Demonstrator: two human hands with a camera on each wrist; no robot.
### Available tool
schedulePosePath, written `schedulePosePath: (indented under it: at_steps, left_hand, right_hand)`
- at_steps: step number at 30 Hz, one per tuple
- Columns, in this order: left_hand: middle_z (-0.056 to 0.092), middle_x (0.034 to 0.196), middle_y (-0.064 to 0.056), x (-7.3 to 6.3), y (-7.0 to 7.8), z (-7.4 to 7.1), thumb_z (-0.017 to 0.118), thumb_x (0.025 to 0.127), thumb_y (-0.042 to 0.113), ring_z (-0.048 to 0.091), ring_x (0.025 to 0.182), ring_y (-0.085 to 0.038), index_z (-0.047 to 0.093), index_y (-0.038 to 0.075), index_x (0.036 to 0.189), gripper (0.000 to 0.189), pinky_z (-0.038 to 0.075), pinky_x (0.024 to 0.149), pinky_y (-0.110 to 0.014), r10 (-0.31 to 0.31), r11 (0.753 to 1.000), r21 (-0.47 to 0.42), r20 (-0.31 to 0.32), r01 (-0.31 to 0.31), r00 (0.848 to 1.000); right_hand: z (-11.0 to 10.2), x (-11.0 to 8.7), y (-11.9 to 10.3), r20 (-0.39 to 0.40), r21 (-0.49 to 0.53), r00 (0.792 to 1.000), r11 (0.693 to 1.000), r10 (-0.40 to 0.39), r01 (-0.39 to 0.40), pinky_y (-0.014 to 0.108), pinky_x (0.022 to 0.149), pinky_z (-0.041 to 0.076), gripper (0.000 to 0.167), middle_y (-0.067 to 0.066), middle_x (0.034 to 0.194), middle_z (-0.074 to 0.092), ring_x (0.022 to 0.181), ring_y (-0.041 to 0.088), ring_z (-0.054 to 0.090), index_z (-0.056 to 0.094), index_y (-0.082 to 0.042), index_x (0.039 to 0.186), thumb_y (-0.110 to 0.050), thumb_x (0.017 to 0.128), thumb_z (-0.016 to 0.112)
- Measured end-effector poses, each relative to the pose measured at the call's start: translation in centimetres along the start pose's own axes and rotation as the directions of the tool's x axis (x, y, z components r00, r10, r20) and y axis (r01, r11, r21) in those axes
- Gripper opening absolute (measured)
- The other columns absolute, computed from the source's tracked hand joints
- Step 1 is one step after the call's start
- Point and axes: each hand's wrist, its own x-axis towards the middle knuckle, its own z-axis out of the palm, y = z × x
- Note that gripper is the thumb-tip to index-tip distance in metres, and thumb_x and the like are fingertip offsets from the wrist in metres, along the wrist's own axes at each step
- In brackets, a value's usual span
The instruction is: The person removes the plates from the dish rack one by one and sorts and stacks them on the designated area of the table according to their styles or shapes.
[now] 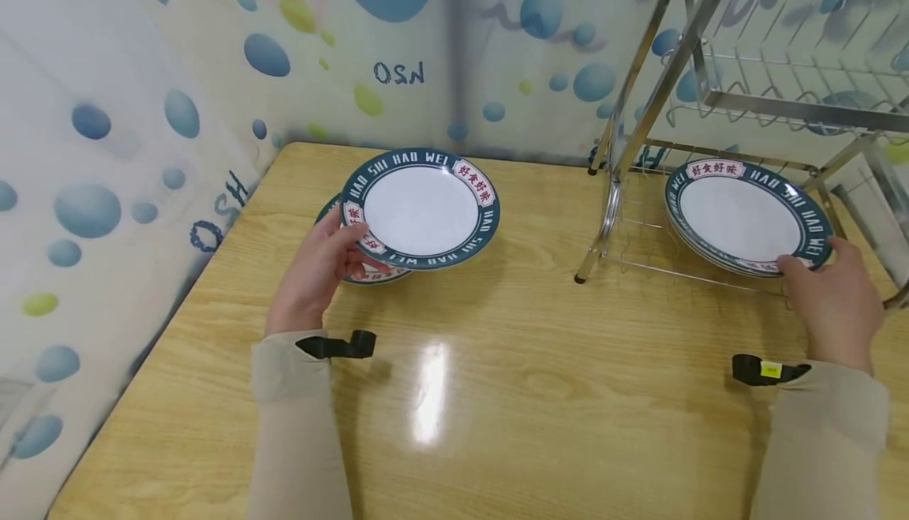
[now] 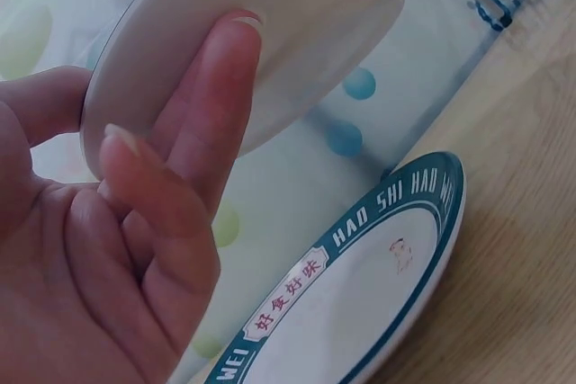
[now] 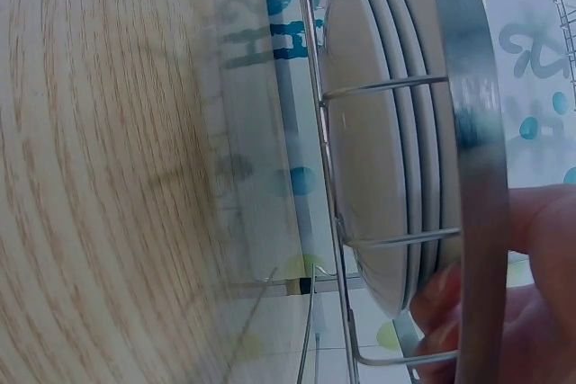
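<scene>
Step in hand looks like plate handling between surface (image 1: 533,354) and metal dish rack (image 1: 802,110). Left grip (image 1: 312,275) pinches a green-rimmed plate (image 1: 420,211) at its 8 o'clock edge, raised toward 11 o'clock in the head view; a second green-rimmed plate (image 1: 387,275) lies partly beneath. Right grip (image 1: 838,291) pinches the plate stack (image 1: 738,216) in the rack's lower tier at about 5 o'clock; how many plates it catches, cannot tell. Next move likely calls for steady, level carrying, clear of the rack bars.
</scene>
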Motion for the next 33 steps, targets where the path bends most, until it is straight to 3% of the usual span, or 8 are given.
schedulePosePath:
  at_steps: [12,21,33]
  left_hand:
    - [0.067,0.084,-0.008,0.3,-1.3,-1.7,0.044,0.094,0.018,0.064,0.067,-0.022,0.036,0.007,0.132,0.040,0.042,0.047,-0.026,-0.010,1.000,-0.004,-0.036,0.010,0.999]
    - [0.066,0.083,-0.008,0.3,-2.7,-3.0,0.046,0.093,0.021,0.064,0.067,-0.023,0.038,0.011,0.133,0.041,0.043,0.048,-0.025,-0.043,0.999,-0.007,-0.090,0.043,0.995]
    - [0.066,0.085,-0.007,0.1,-3.2,-4.1,0.047,0.093,0.023,0.064,0.067,-0.021,0.039,0.012,0.132,0.041,0.043,0.048,-0.024,-0.081,0.997,-0.023,-0.134,0.079,0.988]
  right_hand:
    - [-0.2,-0.4,-0.3,-0.015,0.000,1.000,1.000,0.000,0.000,0.061,0.092,0.018,0.067,0.035,0.127,0.033,0.104,0.048,0.034,0.005,0.002,0.140,-0.033,0.092,0.035]
    - [-0.1,0.0,0.4,-0.011,0.012,1.000,1.000,0.001,-0.001,0.061,0.087,0.021,0.066,0.035,0.124,0.035,0.098,0.047,0.035,0.005,0.002,0.141,-0.031,0.091,0.035]
    - [-0.1,-0.2,0.3,-0.013,0.015,1.000,1.000,-0.007,0.007,0.059,0.086,0.023,0.065,0.036,0.128,0.032,0.102,0.048,0.033,0.006,0.002,0.140,-0.030,0.092,0.034]
